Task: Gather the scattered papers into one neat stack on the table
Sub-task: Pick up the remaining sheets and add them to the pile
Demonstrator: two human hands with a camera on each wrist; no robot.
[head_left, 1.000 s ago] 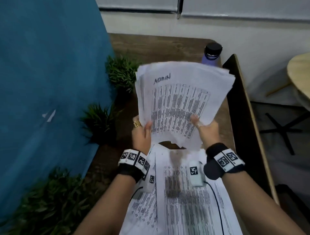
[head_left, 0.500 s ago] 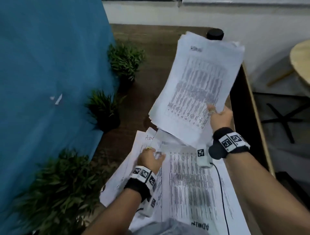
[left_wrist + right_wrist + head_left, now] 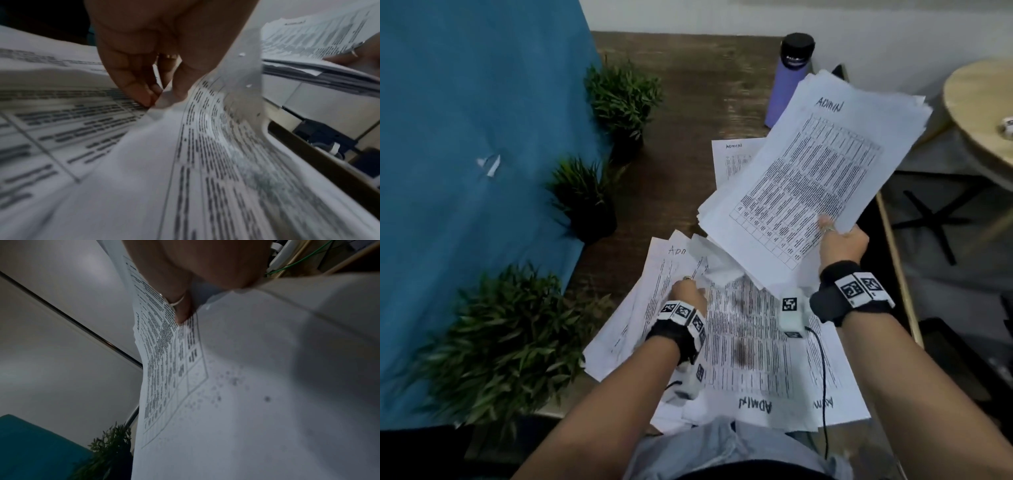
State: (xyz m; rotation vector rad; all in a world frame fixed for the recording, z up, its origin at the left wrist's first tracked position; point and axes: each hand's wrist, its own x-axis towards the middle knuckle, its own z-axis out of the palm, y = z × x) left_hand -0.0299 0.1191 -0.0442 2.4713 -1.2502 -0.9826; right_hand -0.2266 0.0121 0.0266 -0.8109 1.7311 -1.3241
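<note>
Gathered sheaf (image 3: 815,178) — white sheets of printed tables, top one lettered "ADMIN", edges uneven — was gripped at its near corner by the right hand (image 3: 844,241), raised over the table (image 3: 671,144). Left hand (image 3: 688,294) pinched a loose sheet (image 3: 156,104) among the scattered papers (image 3: 750,346) below. Against half a second earlier, the sheaf sat lower, uncovering the purple bottle (image 3: 787,78).

"ADMIN" is handwritten atop the held stack (image 3: 822,178) and on loose sheets (image 3: 743,346) below (table print illegible).
</note>
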